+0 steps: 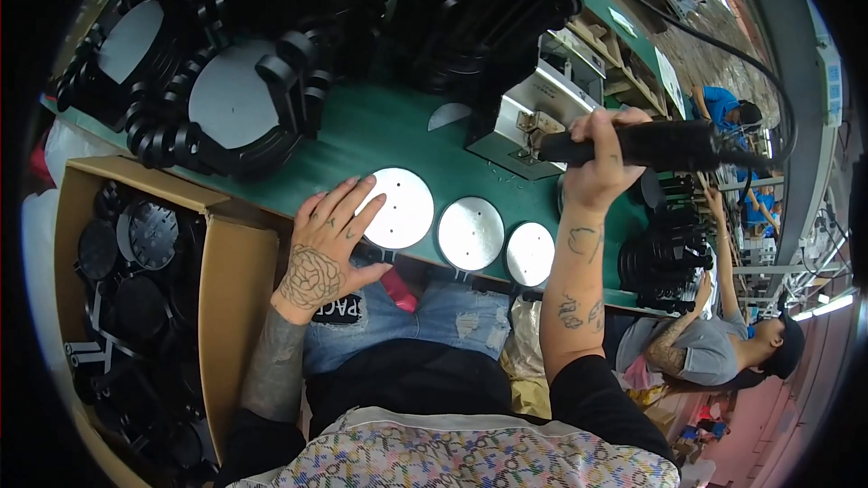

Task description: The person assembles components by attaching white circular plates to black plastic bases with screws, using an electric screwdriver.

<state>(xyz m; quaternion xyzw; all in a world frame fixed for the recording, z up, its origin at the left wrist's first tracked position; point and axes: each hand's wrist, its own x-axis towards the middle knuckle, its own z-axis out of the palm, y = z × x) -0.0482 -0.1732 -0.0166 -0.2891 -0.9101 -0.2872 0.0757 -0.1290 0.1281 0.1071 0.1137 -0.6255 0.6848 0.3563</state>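
My left hand (318, 258) lies with spread fingers at the left rim of a round white disc (404, 211), its fingertips touching the edge. Two more discs sit in a row to the right, a middle disc (471, 235) and a right disc (531, 256); small dark holes show in them. Closed around a black powered screwdriver (669, 145), my right hand (604, 158) holds it level above the bench. The tool's front end points left, at a boxy metal screw feeder (535, 99), seemingly at its outlet; contact cannot be made out.
Black ring-shaped parts, some with grey discs (233, 95), are stacked across the green bench (362, 126). A cardboard box (237, 285) of black parts stands at left. More black parts (665, 253) and a co-worker in grey (710, 352) are at right. A cable (764, 63) hangs there.
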